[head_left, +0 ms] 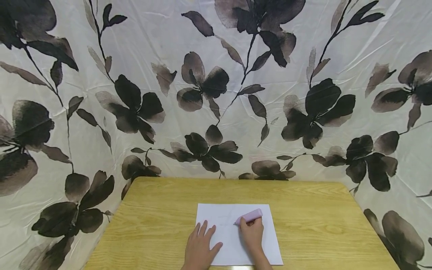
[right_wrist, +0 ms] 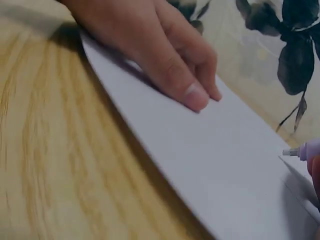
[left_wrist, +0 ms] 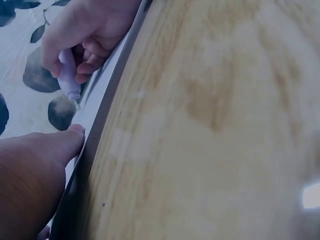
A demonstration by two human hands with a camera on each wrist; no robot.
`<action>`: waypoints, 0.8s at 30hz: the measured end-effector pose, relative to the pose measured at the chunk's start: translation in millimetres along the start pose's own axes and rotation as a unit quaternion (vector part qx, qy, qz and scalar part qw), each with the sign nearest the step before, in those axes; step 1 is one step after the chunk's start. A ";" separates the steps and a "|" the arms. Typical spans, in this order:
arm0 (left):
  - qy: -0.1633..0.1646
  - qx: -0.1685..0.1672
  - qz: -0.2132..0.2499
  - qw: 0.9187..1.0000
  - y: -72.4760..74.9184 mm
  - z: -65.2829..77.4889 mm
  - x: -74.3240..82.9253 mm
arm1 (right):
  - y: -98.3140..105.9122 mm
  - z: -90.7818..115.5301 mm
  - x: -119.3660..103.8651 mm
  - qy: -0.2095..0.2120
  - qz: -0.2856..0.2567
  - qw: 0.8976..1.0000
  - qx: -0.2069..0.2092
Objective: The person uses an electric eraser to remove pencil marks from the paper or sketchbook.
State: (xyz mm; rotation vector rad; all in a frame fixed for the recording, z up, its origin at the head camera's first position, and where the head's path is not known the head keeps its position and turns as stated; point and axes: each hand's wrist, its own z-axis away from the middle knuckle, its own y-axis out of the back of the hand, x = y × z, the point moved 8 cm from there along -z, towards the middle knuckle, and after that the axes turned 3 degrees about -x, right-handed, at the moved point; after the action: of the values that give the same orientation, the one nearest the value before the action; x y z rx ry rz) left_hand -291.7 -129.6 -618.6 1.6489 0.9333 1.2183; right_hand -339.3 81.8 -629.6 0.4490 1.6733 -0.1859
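A white sheet of paper (head_left: 233, 255) lies on the wooden table in front of me. My left hand (head_left: 200, 245) rests on its left part, fingers spread and straight, pressing it flat. In my right hand (head_left: 253, 236) I grip a thick lilac pen (head_left: 252, 215), slanted, with its tip at the paper right of centre. The right wrist view shows the pen's narrow metallic tip (right_wrist: 290, 152) at the sheet, and the left hand (right_wrist: 165, 60) farther back on it. Faint marks show left of the tip in the head view.
The yellow wood-grain table (head_left: 158, 221) extends around the paper on the left, right and far sides. Behind and beside it hangs a pale cloth (head_left: 249, 123) printed with dark flowers. A bright reflection (left_wrist: 312, 196) shows on the wood in the left wrist view.
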 end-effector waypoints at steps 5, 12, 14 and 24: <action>-0.001 0.001 -0.007 1.000 -1.4 -0.7 0.3 | 1.3 1.2 -2.2 0.012 0.028 1.000 -0.001; -0.008 0.009 -0.008 1.000 -2.7 -0.8 0.5 | 1.7 2.1 -5.4 0.007 0.028 1.000 -0.005; -0.009 0.013 -0.009 1.000 -2.1 -0.5 0.6 | 0.9 2.1 -5.6 0.004 0.029 1.000 -0.008; -0.003 0.009 -0.007 1.000 -3.3 0.8 0.3 | -0.3 2.5 -4.8 0.009 0.032 0.999 -0.007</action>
State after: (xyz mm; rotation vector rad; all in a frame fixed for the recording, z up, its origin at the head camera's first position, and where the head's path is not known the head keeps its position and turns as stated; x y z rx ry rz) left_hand -291.1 -128.3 -621.7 1.6560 0.9530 1.1994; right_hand -336.6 79.7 -625.4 0.4938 1.6735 -0.1228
